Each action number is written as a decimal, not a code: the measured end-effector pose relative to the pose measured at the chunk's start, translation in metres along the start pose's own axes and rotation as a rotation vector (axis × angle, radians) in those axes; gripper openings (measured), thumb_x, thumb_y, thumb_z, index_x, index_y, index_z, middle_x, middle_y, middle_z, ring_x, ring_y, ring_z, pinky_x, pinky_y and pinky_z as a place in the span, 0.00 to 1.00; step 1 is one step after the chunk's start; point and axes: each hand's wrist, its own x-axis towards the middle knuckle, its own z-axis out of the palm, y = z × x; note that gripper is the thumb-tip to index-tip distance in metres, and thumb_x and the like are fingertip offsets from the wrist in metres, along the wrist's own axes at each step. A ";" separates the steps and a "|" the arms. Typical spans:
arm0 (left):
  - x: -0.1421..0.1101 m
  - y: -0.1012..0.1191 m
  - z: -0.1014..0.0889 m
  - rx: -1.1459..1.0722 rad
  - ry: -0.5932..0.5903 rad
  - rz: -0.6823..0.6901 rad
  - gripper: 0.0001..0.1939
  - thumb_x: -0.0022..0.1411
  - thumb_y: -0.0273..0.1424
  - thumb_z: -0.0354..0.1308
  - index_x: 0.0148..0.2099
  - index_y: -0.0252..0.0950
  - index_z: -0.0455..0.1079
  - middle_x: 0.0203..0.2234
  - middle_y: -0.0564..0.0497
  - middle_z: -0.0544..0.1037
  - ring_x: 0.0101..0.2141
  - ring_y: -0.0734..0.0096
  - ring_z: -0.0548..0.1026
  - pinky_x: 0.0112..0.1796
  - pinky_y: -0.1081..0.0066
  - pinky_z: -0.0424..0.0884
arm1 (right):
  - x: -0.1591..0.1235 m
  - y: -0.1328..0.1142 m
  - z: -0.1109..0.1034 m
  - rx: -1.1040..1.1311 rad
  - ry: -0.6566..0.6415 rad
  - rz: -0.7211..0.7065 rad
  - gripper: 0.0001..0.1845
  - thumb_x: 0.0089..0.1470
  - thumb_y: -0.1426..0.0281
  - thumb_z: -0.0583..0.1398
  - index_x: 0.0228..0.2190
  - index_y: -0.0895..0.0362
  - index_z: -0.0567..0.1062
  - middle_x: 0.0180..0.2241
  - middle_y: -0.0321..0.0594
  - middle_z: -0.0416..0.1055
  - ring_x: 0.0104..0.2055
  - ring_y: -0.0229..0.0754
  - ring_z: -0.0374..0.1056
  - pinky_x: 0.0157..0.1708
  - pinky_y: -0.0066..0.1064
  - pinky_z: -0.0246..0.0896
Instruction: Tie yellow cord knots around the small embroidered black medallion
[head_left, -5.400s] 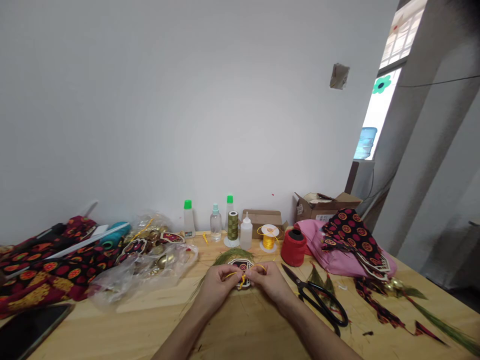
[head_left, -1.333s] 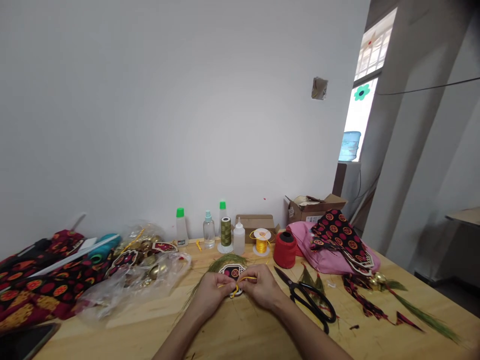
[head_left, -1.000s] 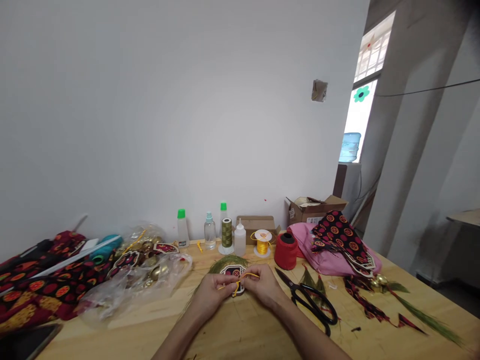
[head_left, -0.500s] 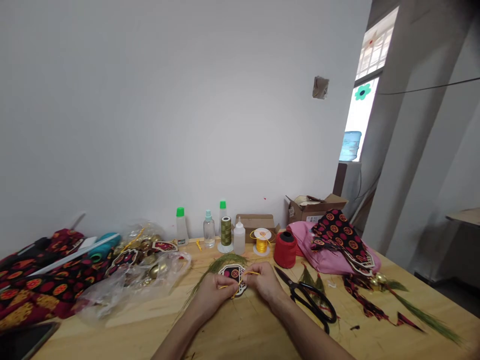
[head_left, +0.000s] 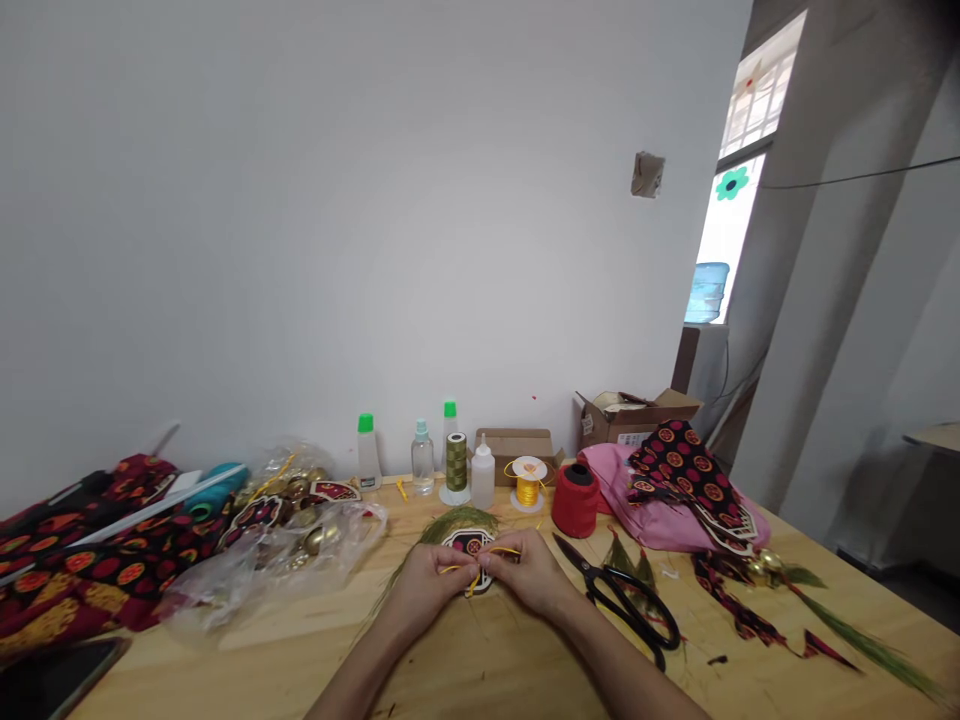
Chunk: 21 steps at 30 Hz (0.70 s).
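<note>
My left hand (head_left: 426,583) and my right hand (head_left: 527,575) meet over the middle of the wooden table (head_left: 495,660), fingers pinched together on a thin yellow cord (head_left: 475,574). The cord loops between the fingertips just above a small black-and-red patterned ornament (head_left: 468,543) with a white edge. Behind that ornament lies a fan of green grass-like fibres (head_left: 454,521). Both hands are closed on the cord.
Black scissors (head_left: 627,604) lie right of my right hand. A red thread spool (head_left: 575,499), yellow cord spool (head_left: 529,483), olive spool (head_left: 456,464) and small bottles (head_left: 422,458) stand behind. A plastic bag of bells (head_left: 289,545) and patterned fabric (head_left: 82,570) lie left, pink cloth (head_left: 637,500) right.
The hands stay pinched on the yellow cord, with small finger shifts around the knot. The camera has drifted slightly, so the scene sits a little differently in frame.
</note>
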 end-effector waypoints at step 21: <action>0.000 0.004 0.004 -0.018 -0.012 -0.026 0.16 0.45 0.38 0.53 0.26 0.30 0.74 0.14 0.55 0.73 0.19 0.74 0.64 0.22 0.78 0.56 | -0.003 -0.002 0.001 -0.507 0.149 0.137 0.12 0.42 0.65 0.54 0.20 0.57 0.75 0.18 0.33 0.67 0.20 0.33 0.58 0.18 0.23 0.42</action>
